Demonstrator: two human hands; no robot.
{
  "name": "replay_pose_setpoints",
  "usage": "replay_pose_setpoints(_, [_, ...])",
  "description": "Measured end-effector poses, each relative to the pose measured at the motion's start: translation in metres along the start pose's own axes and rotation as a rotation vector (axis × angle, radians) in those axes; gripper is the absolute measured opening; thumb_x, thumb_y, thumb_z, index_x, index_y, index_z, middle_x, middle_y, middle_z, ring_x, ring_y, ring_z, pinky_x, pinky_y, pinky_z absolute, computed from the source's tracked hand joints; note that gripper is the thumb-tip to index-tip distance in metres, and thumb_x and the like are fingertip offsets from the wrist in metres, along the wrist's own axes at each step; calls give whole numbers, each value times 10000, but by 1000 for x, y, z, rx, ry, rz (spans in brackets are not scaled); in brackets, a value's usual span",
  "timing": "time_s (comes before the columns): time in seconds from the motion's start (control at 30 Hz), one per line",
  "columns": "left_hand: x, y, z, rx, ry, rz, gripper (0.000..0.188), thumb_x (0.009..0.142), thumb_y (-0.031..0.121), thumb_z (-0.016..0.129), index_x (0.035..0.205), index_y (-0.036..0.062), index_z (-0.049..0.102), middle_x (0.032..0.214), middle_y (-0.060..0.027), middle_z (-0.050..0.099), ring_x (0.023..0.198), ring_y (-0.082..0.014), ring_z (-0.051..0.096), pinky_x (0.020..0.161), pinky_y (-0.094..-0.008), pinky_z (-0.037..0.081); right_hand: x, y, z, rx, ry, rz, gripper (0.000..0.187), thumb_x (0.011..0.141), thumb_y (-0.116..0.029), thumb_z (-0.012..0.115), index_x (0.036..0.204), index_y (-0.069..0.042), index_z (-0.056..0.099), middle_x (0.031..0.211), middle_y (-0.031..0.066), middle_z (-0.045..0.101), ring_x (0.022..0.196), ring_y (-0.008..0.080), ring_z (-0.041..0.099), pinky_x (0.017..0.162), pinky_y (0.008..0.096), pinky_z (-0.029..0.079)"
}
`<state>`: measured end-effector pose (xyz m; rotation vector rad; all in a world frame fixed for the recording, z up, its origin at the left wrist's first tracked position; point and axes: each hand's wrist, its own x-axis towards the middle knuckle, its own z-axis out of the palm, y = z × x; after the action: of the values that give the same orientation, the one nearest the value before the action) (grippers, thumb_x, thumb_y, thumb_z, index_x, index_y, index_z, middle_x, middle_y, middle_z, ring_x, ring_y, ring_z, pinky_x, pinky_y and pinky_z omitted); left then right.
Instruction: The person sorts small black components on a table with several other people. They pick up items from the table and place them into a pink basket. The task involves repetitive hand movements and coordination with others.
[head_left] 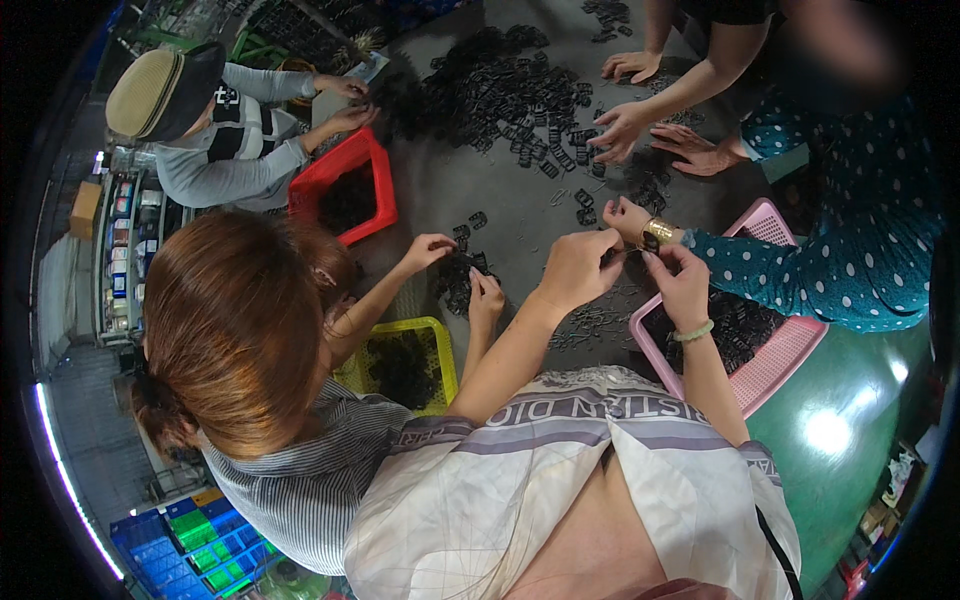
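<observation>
In front of my chest, above the table, my left hand (583, 268) is closed in a pinch with a bit of something dark at its fingertips. Close beside it on the right, my right hand (682, 287), with a pale green bracelet at its wrist, pinches a small black plastic piece (650, 242). Something thin seems to span the gap between the hands, too fine to name. Beneath them, small metal pieces (598, 322) lie scattered on the grey table (520, 215). Right of my right hand stands a pink basket (762, 382) holding many black pieces.
A large heap of black plastic pieces (515, 95) covers the far table. A yellow basket (447, 360) and a red basket (382, 185) stand at left. Co-workers' hands (488, 293) work close at my left. Others' hands (690, 150) reach in from the right, one very near mine.
</observation>
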<state>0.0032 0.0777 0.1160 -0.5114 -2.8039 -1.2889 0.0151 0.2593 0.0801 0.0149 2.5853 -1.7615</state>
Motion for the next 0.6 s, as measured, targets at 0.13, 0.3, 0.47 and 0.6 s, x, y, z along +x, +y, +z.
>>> replay_pose_setpoints(0.13, [1,5,-3,74,-151,-144,164,661,163,639,799,77,620,726,-128,623,694,-321,603,611,-396,468,-2,-19,-4,-269,26,-330,146,720,-75,662,839,-17,603,733,107,589,635,258,569,598,325,454])
replay_pose_setpoints(0.3, [1,-11,-4,164,-415,-186,188,661,192,635,820,92,643,733,-140,627,735,-316,607,644,-402,467,-4,-15,-15,-460,-177,-411,133,715,-60,644,839,-33,605,771,110,578,725,298,578,656,364,456])
replay_pose_setpoints(0.47, [-7,-38,12,40,-599,-199,213,660,211,639,831,84,651,726,-108,631,716,-281,607,651,-375,462,-17,1,-20,-363,-317,-248,150,722,-64,640,866,-44,606,785,106,576,733,297,580,659,366,459])
replay_pose_setpoints(0.6, [-12,-44,22,-193,-620,-129,205,673,211,641,807,55,639,681,-79,615,651,-218,587,602,-341,439,-21,10,-16,-381,-309,-264,147,730,-60,631,873,-44,602,793,110,572,741,298,579,647,362,454])
